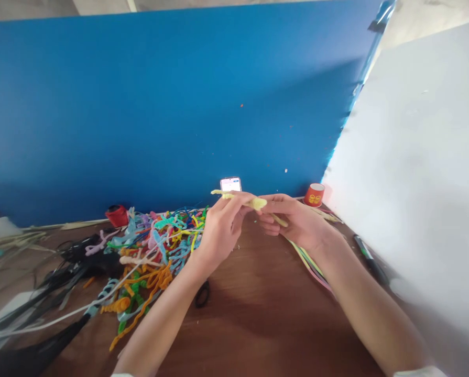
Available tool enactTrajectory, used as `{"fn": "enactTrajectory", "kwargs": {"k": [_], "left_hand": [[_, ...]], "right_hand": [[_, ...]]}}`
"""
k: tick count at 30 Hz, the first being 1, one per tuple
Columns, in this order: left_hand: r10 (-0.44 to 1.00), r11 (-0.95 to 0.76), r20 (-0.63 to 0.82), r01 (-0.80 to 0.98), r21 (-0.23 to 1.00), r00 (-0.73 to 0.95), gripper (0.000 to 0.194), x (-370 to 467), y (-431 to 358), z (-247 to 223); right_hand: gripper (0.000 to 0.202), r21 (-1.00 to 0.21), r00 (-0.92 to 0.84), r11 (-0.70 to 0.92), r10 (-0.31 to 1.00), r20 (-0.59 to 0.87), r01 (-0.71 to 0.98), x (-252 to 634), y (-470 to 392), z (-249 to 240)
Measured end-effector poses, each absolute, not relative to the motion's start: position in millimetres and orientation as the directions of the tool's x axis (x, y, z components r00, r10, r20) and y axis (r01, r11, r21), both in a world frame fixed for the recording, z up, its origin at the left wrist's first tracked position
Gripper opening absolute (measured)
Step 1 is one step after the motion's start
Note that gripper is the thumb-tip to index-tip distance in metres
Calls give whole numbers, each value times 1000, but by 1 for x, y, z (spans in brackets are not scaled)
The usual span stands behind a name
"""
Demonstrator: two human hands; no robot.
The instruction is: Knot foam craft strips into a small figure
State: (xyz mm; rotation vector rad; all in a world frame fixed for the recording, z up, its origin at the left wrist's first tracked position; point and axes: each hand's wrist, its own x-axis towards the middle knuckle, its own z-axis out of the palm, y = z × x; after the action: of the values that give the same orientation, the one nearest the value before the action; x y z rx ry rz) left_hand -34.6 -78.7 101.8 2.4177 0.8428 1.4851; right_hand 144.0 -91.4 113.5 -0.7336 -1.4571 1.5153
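Both hands are raised over the table, close together at the middle of the view. A pale yellow fuzzy pipe cleaner (pixel 259 203) runs between them, with a thicker, bunched part in the middle. My left hand (pixel 223 222) is closed around it, and one thin end sticks out past the fingers on the left. My right hand (pixel 287 217) pinches the other side with thumb and fingers; a straight end pokes out below them. Part of the pipe cleaner is hidden behind the fingers.
A heap of coloured pipe cleaners (pixel 151 262) lies left, beside black cables (pixel 80 262). A lit phone (pixel 230 184) leans against the blue partition (pixel 179 104). A red paper cup (pixel 315 195) and a marker (pixel 363 247) are at right. Scissor handles (pixel 202 295) show by my left forearm.
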Motion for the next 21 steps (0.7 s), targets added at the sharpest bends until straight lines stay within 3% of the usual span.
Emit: {"fn": "enactTrajectory", "kwargs": {"k": [2,4,8,11,16,21], "left_hand": [[651,-755,703,340,560,288,16,-33,-77,103],[744,-668,622,272,693,244,19,-31,-76,103],[817,-564,526,138,814,236,24,-31,-75,107],[819,-554,515,116,824,253,25,-32,-76,111],[846,-474,441,42,880,301,21,-30,-78,111],[871,-306,337,-141,942,358,20,-29,-77,109]], "right_hand": [[29,-972,-371,203,899,233,-120,145,-92,114],[27,-921,-265,386,895,359,56,144,-94,113],[18,-576,-163,608,752,639,546,139,-99,112],[18,-401,-193,627,667,720,668,136,-100,112],[17,-460,-112,608,672,732,647,136,-99,110],[14,-488,-67,546,710,701,681,134,-103,111]]}}
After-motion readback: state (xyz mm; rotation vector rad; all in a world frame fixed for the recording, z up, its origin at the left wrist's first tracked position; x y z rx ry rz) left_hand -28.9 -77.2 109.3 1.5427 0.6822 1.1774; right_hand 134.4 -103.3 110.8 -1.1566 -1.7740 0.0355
